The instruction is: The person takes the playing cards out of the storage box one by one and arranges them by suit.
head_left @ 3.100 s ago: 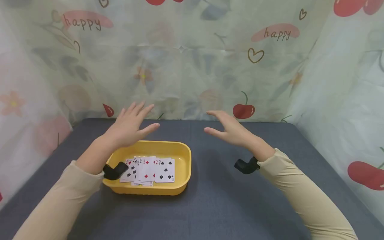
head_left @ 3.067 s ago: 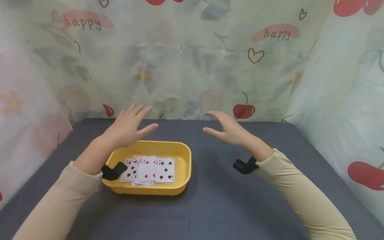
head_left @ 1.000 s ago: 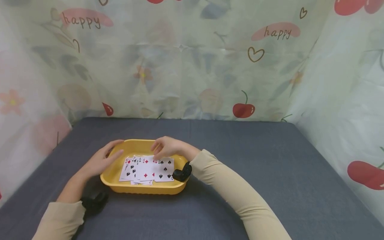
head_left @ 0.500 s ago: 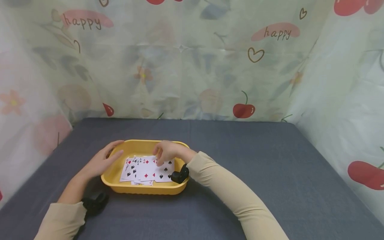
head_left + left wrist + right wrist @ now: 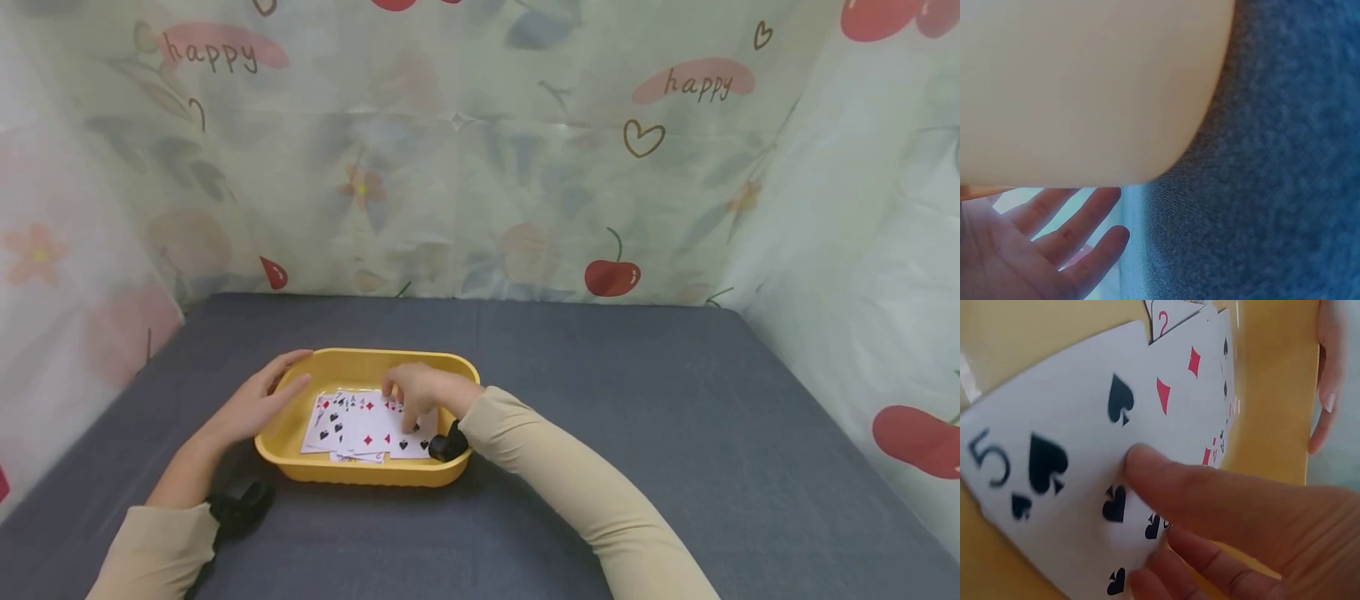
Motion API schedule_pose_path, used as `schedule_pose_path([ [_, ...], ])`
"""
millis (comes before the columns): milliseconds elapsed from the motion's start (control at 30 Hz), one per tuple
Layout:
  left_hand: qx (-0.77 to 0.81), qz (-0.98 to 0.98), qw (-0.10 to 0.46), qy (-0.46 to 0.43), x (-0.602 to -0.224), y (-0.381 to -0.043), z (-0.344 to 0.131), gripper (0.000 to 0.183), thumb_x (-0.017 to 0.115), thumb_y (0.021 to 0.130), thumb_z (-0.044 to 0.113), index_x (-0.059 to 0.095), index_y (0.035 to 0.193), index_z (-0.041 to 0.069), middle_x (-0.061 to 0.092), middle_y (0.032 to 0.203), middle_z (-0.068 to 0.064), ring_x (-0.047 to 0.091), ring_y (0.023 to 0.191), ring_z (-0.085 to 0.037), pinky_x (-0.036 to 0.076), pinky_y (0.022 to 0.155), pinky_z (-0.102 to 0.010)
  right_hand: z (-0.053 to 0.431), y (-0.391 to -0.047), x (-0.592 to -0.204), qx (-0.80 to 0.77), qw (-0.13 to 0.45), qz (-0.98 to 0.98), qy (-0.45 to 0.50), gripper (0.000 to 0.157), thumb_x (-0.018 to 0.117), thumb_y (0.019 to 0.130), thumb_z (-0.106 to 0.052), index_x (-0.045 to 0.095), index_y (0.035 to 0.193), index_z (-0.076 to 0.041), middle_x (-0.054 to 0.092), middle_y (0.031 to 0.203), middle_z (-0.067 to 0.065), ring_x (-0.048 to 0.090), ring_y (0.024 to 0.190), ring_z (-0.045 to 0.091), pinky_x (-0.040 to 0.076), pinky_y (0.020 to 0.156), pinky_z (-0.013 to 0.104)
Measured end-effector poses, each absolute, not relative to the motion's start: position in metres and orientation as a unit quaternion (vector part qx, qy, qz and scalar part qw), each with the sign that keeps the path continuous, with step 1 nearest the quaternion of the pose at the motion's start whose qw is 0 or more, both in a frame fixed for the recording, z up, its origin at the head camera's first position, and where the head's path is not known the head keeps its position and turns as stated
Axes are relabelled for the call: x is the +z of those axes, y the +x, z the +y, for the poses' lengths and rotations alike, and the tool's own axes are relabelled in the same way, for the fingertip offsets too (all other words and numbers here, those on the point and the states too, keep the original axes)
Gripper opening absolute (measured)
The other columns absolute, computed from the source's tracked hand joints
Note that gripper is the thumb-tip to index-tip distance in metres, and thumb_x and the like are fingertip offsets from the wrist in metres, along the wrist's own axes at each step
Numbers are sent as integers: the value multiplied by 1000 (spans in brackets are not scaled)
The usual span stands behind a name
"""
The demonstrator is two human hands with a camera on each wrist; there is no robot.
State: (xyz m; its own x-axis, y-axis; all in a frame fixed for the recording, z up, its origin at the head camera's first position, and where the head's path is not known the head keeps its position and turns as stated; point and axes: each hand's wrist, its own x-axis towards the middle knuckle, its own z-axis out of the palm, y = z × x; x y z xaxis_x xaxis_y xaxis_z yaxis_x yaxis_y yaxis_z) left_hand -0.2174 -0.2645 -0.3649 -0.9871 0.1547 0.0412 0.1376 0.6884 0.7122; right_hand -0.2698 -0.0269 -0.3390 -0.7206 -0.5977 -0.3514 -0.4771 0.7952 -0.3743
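From my post I see the left forearm (image 5: 183, 477) slant inward in the head view, its left hand (image 5: 250, 404) angled rightward, the left thumb (image 5: 289, 392) apart from the other digits. In the left wrist view its fingers (image 5: 1100, 256) look nearly straight and spread (I get only part of the palm). The right arm (image 5: 577, 489) crosses from the lower right; its right hand (image 5: 431, 392) points leftward, thumb tip down, fingers bent.
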Motion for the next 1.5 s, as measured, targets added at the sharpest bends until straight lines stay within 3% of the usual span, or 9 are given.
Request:
schedule_pose_path([
  [300, 383, 920, 8, 81, -367, -218, -265, 57, 42, 99, 37, 28, 144, 6, 33, 145, -26, 35, 130, -43, 29, 102, -59, -29, -270, -343, -127, 223, 917, -307, 48, 82, 71, -21, 54, 109, -12, 56, 102, 3, 51, 86, 12, 44, 64, 18],
  [633, 386, 919, 11, 78, -366, -219, -264, 58, 41, 99, 39, 28, 145, 6, 30, 147, -26, 32, 132, -43, 26, 104, -61, -29, -273, -347, -149, 247, 911, -295, 47, 83, 69, -21, 50, 102, -14, 51, 99, 2, 52, 84, 14, 48, 59, 20],
  [900, 381, 921, 5, 82, -367, -218, -264, 58, 40, 99, 40, 29, 144, 5, 32, 146, -26, 33, 130, -43, 26, 104, -60, -23, -277, -336, -224, 263, 877, -333, 43, 77, 76, -15, 51, 110, -11, 58, 102, 5, 53, 86, 11, 44, 68, 18],
  [1167, 382, 920, 5, 87, -367, -218, -266, 56, 40, 99, 38, 29, 144, 6, 33, 144, -26, 34, 128, -44, 28, 101, -59, -12, -281, -313, -300, 273, 842, -355, 25, 69, 84, -17, 60, 107, -10, 70, 93, 7, 62, 72, 8, 48, 65, 19],
  [1500, 380, 922, 11, 78, -367, -219, -266, 58, 38, 99, 42, 28, 145, 7, 31, 146, -26, 32, 130, -45, 27, 102, -62, 9, -283, -297, -350, 243, 836, -345, 34, 64, 89, -20, 58, 121, -11, 68, 98, 10, 62, 74, 11, 53, 65, 24],
])
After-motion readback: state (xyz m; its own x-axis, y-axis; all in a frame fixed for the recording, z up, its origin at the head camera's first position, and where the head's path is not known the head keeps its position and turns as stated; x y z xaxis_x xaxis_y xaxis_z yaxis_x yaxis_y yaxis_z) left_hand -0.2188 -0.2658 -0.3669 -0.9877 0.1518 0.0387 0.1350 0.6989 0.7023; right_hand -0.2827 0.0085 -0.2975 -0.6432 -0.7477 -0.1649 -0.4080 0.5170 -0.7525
